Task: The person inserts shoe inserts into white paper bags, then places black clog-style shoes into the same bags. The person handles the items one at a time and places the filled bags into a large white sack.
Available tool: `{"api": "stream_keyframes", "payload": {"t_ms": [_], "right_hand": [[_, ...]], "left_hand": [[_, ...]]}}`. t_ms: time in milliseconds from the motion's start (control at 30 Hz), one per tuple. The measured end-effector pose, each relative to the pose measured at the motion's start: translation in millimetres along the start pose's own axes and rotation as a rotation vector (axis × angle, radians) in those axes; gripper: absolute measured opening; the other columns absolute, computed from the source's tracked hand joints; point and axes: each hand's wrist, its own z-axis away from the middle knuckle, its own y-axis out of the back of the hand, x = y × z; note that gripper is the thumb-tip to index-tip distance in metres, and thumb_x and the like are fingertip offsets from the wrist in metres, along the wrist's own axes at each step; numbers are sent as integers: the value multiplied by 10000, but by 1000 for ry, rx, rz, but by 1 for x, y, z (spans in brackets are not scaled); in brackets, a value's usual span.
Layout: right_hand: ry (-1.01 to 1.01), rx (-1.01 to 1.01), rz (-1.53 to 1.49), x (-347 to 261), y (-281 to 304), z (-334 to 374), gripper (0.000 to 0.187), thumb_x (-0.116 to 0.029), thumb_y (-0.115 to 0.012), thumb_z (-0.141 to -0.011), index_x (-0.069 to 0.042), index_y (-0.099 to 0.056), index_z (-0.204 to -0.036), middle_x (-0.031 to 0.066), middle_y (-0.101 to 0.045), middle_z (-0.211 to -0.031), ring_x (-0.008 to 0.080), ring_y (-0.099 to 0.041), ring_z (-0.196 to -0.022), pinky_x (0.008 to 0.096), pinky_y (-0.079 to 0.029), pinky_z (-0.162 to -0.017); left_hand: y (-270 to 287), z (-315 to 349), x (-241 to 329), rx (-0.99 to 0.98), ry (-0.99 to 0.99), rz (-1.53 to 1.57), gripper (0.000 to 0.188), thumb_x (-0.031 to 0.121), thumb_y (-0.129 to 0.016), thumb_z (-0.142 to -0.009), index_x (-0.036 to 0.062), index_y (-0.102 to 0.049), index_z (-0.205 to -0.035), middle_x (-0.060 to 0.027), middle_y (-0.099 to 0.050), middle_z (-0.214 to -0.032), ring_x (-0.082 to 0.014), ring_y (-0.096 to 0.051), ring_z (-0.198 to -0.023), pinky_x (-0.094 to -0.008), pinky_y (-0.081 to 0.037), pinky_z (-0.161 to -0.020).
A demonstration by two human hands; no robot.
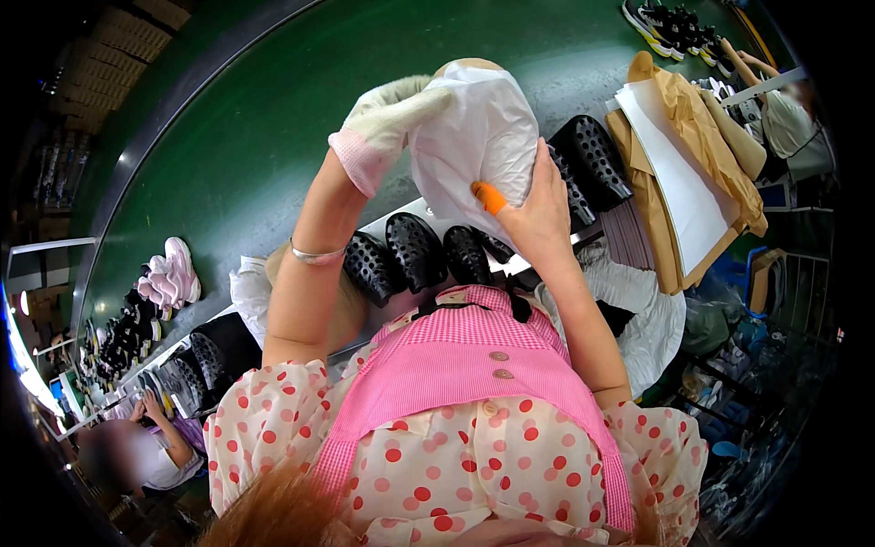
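White paper (478,123) is being held over the green table (246,128). Gloved left hand (387,114) is pinching its upper-left edge; bare right hand (540,214) is gripping lower right, probably steadying both sides, orange thumb cover (489,198) perhaps adding grip.

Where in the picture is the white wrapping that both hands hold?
In the head view, the white wrapping is at upper middle, between the gloved left hand and the right hand, just above the black shoes.

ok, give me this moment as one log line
left hand: gloved, grip on white paper | right hand: orange thumb cover, grip on same paper | nearby: black shoes, brown paper, green table
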Motion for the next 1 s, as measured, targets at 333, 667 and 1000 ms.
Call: {"api": "stream_keyframes", "payload": {"t_ms": [333, 667, 1000], "right_hand": [[-27, -141, -215, -8, 22, -3, 1036, -502, -766, -729, 86, -270, -1422, 295, -434, -1362, 394, -425, -1285, 407, -343, -1074], [-3, 25, -302, 1, 8, -13, 1005, -478, -741, -765, 108, -253, -1419, 303, -427, -1371, 391, -441, -1278, 406, -356, -1059], [-30, -5, -520, -4, 14, -24, 953, -433, -772, -753, 98, -304, -1392, 304, -473, -1314, 396, -489, -1223, 396, -397, -1013]], "left_hand": [[24, -24, 11, 775, -656, -792, 265, 35, -603, -853, 35, -640, -1115, -49, -631, -982, -117, -612, -844, -257, -496, -810], [-91, 34, -63, 515, -685, -748, 536, 157, -502, -945, -79, -356, -1403, -276, -432, -1364, -372, -436, -1274, -391, -351, -1069], [-58, -4, -113, 482, -632, -873, 509, 231, -400, -1002, -88, -344, -1395, -268, -409, -1369, -381, -437, -1231, -391, -361, -1044]]}}
